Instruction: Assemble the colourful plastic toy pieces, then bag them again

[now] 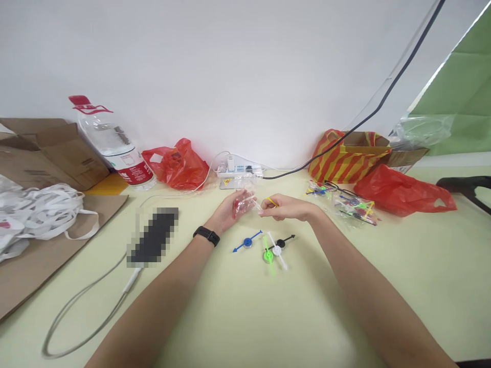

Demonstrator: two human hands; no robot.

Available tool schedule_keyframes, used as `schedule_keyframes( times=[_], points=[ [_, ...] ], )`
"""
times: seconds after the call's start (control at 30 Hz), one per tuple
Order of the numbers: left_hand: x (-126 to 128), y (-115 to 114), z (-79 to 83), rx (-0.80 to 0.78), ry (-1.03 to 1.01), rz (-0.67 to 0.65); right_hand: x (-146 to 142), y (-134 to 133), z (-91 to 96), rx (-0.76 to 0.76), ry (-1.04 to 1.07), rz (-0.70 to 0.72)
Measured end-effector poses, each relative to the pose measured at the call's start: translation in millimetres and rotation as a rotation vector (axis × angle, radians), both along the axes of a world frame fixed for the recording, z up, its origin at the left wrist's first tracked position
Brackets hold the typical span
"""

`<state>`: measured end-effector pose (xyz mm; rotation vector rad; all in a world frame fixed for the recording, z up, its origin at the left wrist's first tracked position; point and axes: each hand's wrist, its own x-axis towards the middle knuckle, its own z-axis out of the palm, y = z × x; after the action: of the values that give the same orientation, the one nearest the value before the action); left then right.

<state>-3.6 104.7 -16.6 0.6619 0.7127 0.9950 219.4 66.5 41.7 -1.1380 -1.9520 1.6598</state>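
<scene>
My left hand [229, 212], a black band on its wrist, is closed round a small clear plastic bag [245, 202] with something red inside. My right hand [286, 208] sits just right of it, pinching a thin yellow stick piece [272, 202] at the bag's mouth. On the pale table [245, 317] just in front of both hands lie small plastic spinner pieces: a blue one [247, 242], a green one [268, 254], a white one [276, 250] and a black one [282, 242].
Clear bags of coloured pieces [355, 207] lie to the right, beside red plastic bags [399, 194] and a striped bag [345, 156]. A power strip [238, 171], a red bag [178, 164] and a big water bottle [115, 145] stand at the back. A blurred phone [153, 237] with a cable, cardboard [46, 148] and white straps [42, 209] are on the left.
</scene>
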Motion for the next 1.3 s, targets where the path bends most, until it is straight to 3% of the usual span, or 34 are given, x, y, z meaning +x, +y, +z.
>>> schedule_keyframes(
  times=[0.3,0.47,0.6,0.67,0.77,0.87,1.03,1.3],
  points=[
    [0,2,1.2,0.041,-0.093,0.123,0,2,3.8,0.107,-0.003,-0.056],
    [2,6,-5.0,0.088,-0.074,0.213,15,5,5.4,0.169,-0.103,-0.152],
    [3,6,-7.7,0.089,-0.059,0.228,34,7,7.0,0.248,-0.206,-0.104],
    [4,5,-8.3,0.099,-0.031,0.208,40,9,6.7,0.258,-0.174,-0.194],
    [8,1,-8.1,0.15,0.035,0.142,43,14,5.4,0.216,0.0,-0.439],
    [10,-2,-5.2,0.196,0.128,0.079,42,18,6.3,0.132,0.179,-0.49],
    [6,0,15.9,0.325,0.311,0.114,37,15,16.6,0.149,0.221,-0.475],
    [-6,-10,77.4,0.645,0.573,0.262,19,-6,45.6,0.477,0.15,-0.479]
  ],
)
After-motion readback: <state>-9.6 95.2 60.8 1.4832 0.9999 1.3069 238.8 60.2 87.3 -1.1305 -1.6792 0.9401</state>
